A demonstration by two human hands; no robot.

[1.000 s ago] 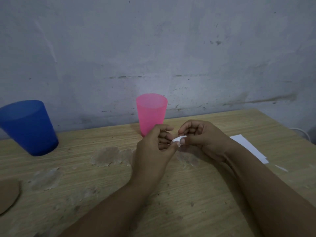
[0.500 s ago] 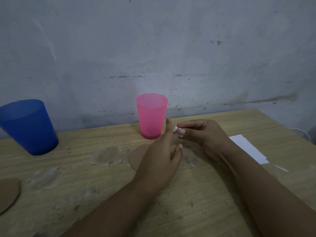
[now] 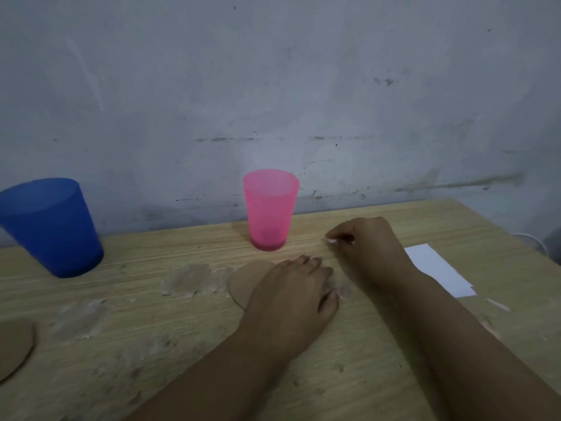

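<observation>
My left hand (image 3: pixel 291 290) lies flat, fingers straight, on a round cardboard disc (image 3: pixel 243 282) in the middle of the wooden table (image 3: pixel 182 344). The disc's right part is hidden under the hand. My right hand (image 3: pixel 364 241) hovers just right of the pink cup (image 3: pixel 270 208), its fingertips pinching a tiny white scrap (image 3: pixel 331 240). The pink cup stands upright behind the disc, near the wall.
A blue cup (image 3: pixel 51 226) stands at the far left. Another cardboard disc (image 3: pixel 13 347) lies at the left edge. White paper sheets (image 3: pixel 437 268) lie on the right, with a small white sliver (image 3: pixel 498 303) beside them. Rough patches mark the tabletop.
My hands were together pinching the white scrap. The left hand let go and dropped flat onto the cardboard disc. The right hand moved slightly right, keeping the scrap.
</observation>
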